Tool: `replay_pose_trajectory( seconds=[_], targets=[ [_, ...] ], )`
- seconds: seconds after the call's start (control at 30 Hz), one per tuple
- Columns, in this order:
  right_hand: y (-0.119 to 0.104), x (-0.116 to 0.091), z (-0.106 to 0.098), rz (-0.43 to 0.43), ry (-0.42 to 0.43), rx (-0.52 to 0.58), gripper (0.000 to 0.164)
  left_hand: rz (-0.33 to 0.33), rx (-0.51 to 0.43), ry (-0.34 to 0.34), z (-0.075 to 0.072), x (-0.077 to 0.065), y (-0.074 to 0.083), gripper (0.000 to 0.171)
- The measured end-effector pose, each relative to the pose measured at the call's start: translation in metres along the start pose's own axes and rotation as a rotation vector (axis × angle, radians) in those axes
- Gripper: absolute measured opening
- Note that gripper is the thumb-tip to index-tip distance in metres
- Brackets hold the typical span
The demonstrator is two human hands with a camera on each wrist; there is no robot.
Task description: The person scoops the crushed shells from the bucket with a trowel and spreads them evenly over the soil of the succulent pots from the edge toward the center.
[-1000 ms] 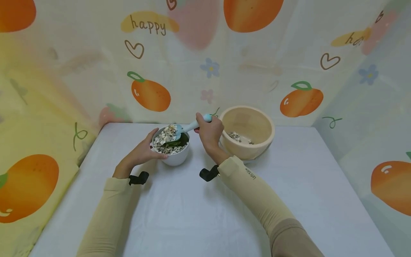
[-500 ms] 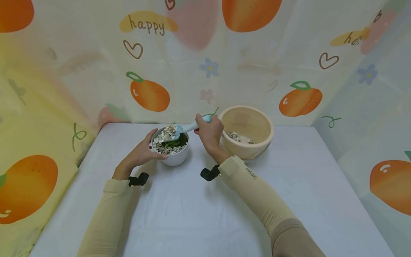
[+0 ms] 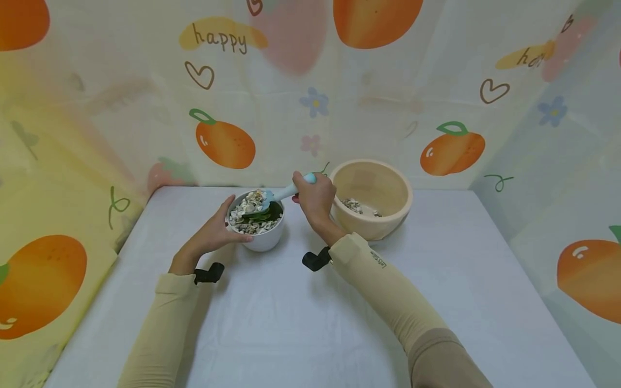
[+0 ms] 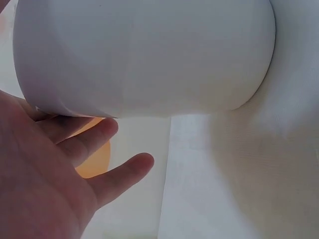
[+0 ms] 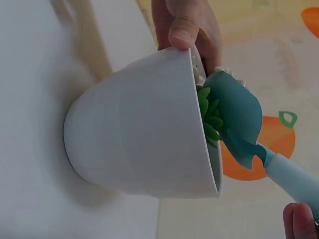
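Both grips full: right hand [image 3: 316, 200], diagonal scoop [image 3: 288, 192], blade [image 5: 237, 107] down-left; left hand [image 3: 215, 230], pot [image 5: 137, 129].

My head camera looks forward and down over the white table [image 3: 301, 312] from well back, taking in its far edge and both far corners. My left wrist camera sits close to the white pot [image 4: 149, 55] near that far edge, facing its wall, with the table upended at right. My right wrist camera views it from farther off, turned sideways, table at left; both wrist views share pot and left hand [image 4: 45, 174]
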State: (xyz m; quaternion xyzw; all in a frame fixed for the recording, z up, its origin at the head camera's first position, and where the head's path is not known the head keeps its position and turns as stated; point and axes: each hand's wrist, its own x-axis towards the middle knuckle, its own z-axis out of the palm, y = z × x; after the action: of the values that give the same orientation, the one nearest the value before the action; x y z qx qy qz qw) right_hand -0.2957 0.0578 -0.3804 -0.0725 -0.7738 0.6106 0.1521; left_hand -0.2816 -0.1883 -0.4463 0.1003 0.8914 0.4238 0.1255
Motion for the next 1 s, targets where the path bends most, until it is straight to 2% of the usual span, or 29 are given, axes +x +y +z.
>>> replay_pose_trajectory(
  seconds=[0.57, 1.0],
  targets=[
    [0.0005, 0.0020, 0.0020, -0.026, -0.008, -0.091, 0.027, -0.034, 0.037, 0.040, 0.0058, -0.0007, -0.0005, 0.126],
    [-0.0034, 0.0021, 0.0000, -0.009, -0.026, -0.132, 0.028, -0.034, 0.047, 0.025, 0.0029, -0.0032, 0.0021, 0.127]
  ],
)
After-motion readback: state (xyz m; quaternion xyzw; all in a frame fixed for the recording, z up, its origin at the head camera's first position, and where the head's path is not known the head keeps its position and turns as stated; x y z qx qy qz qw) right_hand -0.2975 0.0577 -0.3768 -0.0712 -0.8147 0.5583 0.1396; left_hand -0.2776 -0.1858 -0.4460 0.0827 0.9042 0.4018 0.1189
